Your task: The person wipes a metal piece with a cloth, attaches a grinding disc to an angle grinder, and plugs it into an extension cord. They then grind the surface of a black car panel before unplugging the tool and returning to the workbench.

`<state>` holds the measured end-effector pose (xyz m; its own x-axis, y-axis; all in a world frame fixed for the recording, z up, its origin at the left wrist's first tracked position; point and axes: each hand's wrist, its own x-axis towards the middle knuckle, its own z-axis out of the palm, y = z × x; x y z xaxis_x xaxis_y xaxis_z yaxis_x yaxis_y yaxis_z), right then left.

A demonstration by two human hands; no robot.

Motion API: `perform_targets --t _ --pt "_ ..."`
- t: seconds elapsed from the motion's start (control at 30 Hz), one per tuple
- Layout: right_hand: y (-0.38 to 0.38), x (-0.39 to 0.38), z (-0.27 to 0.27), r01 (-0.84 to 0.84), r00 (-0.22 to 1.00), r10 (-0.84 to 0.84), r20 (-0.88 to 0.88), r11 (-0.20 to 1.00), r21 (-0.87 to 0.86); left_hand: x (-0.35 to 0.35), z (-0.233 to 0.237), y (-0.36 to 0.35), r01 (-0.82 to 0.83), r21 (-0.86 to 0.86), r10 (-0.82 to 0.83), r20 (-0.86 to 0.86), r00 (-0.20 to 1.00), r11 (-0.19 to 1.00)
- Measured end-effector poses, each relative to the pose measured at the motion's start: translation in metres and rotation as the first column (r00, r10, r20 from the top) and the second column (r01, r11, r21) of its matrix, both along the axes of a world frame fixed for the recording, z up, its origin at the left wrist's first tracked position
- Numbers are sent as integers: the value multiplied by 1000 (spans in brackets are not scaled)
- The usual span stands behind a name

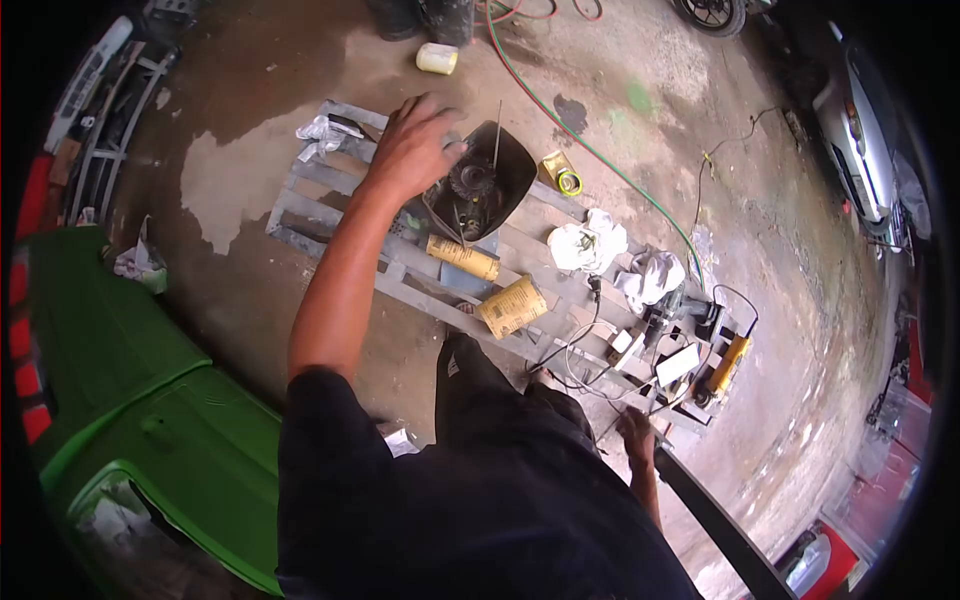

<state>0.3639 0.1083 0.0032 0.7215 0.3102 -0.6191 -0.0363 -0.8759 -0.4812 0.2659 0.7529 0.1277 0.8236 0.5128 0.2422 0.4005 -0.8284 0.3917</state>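
Observation:
My left hand (424,138) reaches out over the left rim of a dark open bin (516,164), its fingers spread and nothing seen in them. Inside the bin lie toothed metal parts (470,182), and a thin rod (498,135) sticks up from it. The bin stands on a grey slatted pallet (310,212). Two yellow printed rolls (463,257) (513,306) rest on the slats just below it. Low on the right, my right hand (635,432) hangs beside the pallet's corner, close to a dark bar (715,510); its fingers are small and partly hidden.
White crumpled cloths (588,241), a yellow power tool (730,366) and tangled cords occupy the pallet's right part. A can (568,182) stands behind it. A red-green hose (600,150) crosses the floor. Green body panels (130,340) lie left; another person's feet (420,15) show at the top.

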Motion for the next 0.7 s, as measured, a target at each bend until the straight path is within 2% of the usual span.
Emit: perform_targets --t 0.03,0.07,0.1,0.13,0.17,0.23,0.27,0.3,0.37,0.43,0.5,0.57,0.7 --pt "40 5 23 47 999 -46 23 998 -41 7 -7 4 12 -28 -12 -5 1000 1000" --pt "72 11 37 85 995 -85 45 996 5 14 -11 8 107 35 -105 -35 994 994" --pt "95 17 45 -30 989 27 144 999 21 19 -14 11 200 96 -194 -69 979 975" --pt "115 22 54 -69 985 72 156 997 -27 22 -14 11 259 89 -253 -77 964 962" --pt "139 22 67 -77 983 73 171 997 14 24 -13 10 265 76 -260 -75 963 961" --pt "155 20 64 -67 989 62 132 997 30 27 -12 6 419 36 -409 -151 900 907" --pt "164 15 66 -66 992 63 108 998 23 29 -14 5 499 124 -466 -223 856 858" --pt "164 9 61 -63 994 59 92 997 37 33 -20 3 507 114 -475 -223 851 855" --pt "165 -6 54 -36 999 34 42 999 36 40 -31 3 605 215 -484 -426 765 767" --pt "151 -22 39 28 999 -28 -38 1000 5 47 -38 6 627 270 -482 -447 754 731" --pt "140 -38 33 43 999 -43 -18 999 -10 53 -37 4 653 320 -486 -466 739 686" --pt "112 -54 10 70 998 -69 -9 997 35 55 -33 -2 666 371 -417 -559 717 647" --pt "95 -71 -6 194 979 -193 -64 981 7 56 -47 -11 664 364 -330 -653 682 653"
